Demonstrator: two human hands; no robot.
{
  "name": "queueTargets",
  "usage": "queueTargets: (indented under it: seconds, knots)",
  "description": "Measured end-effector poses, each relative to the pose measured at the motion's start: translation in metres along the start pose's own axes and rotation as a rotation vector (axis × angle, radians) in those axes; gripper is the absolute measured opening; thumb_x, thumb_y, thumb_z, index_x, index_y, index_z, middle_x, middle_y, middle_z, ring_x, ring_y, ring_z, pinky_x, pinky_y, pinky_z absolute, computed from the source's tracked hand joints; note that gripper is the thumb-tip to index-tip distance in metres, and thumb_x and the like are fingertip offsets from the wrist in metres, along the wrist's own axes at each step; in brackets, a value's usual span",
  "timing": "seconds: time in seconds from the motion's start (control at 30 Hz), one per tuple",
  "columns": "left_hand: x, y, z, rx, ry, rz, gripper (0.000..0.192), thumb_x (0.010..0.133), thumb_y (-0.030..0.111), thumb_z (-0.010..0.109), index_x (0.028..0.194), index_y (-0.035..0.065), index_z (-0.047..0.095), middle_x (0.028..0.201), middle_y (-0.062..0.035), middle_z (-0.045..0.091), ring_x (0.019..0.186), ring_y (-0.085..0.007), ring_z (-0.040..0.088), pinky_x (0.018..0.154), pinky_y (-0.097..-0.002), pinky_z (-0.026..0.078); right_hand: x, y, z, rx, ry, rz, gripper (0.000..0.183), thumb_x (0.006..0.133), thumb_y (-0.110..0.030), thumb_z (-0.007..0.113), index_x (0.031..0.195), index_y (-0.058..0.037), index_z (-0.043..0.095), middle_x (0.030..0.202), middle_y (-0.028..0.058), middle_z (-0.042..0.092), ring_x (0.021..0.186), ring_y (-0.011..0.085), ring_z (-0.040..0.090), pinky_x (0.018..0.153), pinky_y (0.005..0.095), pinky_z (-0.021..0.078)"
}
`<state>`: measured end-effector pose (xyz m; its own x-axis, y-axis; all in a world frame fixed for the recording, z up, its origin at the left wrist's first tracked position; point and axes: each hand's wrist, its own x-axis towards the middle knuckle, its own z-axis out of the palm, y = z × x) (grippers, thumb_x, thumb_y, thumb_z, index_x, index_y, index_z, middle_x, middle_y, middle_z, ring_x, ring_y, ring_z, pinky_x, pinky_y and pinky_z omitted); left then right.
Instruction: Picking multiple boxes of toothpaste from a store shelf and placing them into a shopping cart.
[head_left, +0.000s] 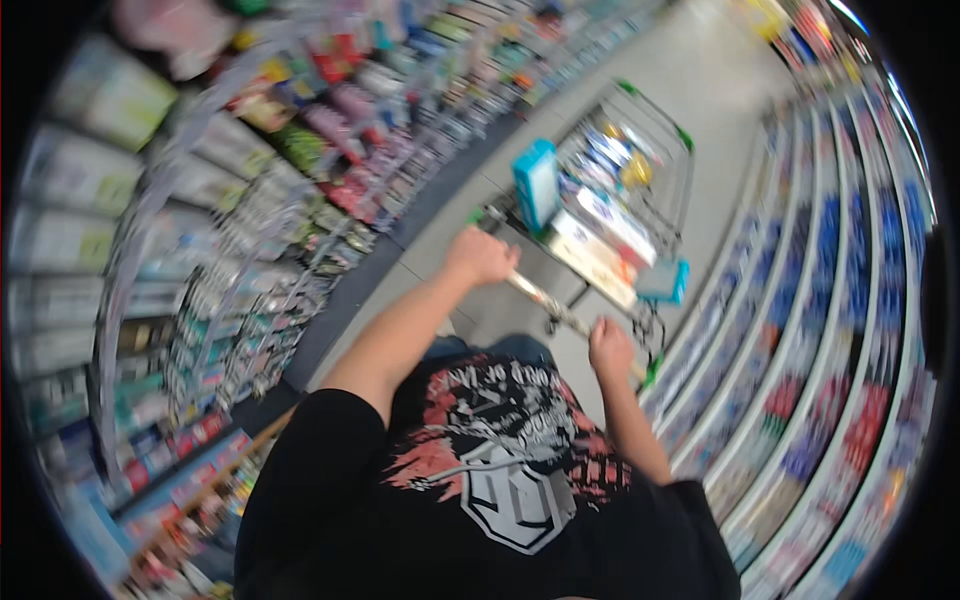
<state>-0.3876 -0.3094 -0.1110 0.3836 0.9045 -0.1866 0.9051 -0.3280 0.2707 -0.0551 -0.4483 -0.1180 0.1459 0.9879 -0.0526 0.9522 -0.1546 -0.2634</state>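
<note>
My left hand (481, 256) is wrapped around the left part of a shopping cart's push handle (551, 305). Farther right along the same bar, my right hand (611, 349) grips it too. Ahead of the handle is the wire shopping cart (679, 202) with green corner pieces. Inside its near end lie a cream box (591, 256) and a white box (616, 223), side by side. A teal box (535, 185) stands upright at the cart's left side, and a teal-edged flat pack (663, 281) sits at the right. Shiny packages (609, 150) fill the far part, too blurred to name.
Shelving with hanging packaged goods (352, 127) runs along the left of the aisle. On the right, a curved-looking rack of white shelves (806, 315) holds rows of small packages close to the cart. Pale floor tiles (712, 45) continue ahead between them.
</note>
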Motion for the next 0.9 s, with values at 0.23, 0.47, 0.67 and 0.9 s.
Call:
queueTargets:
  seconds: [0.23, 0.47, 0.67, 0.9]
  knots:
    - [0.062, -0.004, -0.017, 0.033, 0.21, 0.179, 0.049, 0.106, 0.043, 0.054, 0.077, 0.0112, 0.077, 0.072, -0.0135, 0.075, 0.068, -0.0354, 0.073, 0.075, -0.0499, 0.053, 0.057, -0.004, -0.017, -0.04, -0.003, 0.093, 0.036, 0.105, -0.038, 0.055, 0.088, -0.0091, 0.068, 0.084, 0.0183, 0.074, 0.08, 0.0421, 0.073, 0.071, 0.0563, 0.0571]
    - [0.132, 0.011, -0.021, 0.035, 0.29, 0.243, 0.046, 0.105, 0.04, 0.057, 0.07, 0.0125, 0.071, 0.065, -0.0134, 0.071, 0.062, -0.0343, 0.069, 0.069, -0.049, 0.05, 0.113, 0.025, -0.028, -0.009, 0.006, 0.147, 0.031, 0.105, -0.036, 0.055, 0.093, -0.0112, 0.069, 0.088, 0.0174, 0.075, 0.08, 0.0419, 0.073, 0.071, 0.0563, 0.056]
    - [0.197, 0.028, -0.03, 0.048, 0.349, 0.294, 0.046, 0.103, 0.042, 0.061, 0.069, 0.0122, 0.069, 0.062, -0.0126, 0.068, 0.059, -0.0347, 0.067, 0.067, -0.0483, 0.05, 0.181, 0.056, -0.038, 0.0, 0.035, 0.104, 0.032, 0.102, -0.039, 0.059, 0.091, -0.0102, 0.068, 0.085, 0.0175, 0.075, 0.078, 0.0416, 0.074, 0.072, 0.0557, 0.0577]
    - [0.268, 0.043, -0.039, 0.087, 0.37, 0.51, 0.038, 0.098, 0.052, 0.069, 0.085, 0.0167, 0.065, 0.079, -0.0049, 0.064, 0.078, -0.0266, 0.066, 0.074, -0.044, 0.049, 0.258, 0.105, -0.06, 0.036, 0.071, 0.033, 0.032, 0.103, -0.037, 0.057, 0.089, -0.0101, 0.068, 0.086, 0.0171, 0.075, 0.082, 0.0398, 0.073, 0.075, 0.0548, 0.0569]
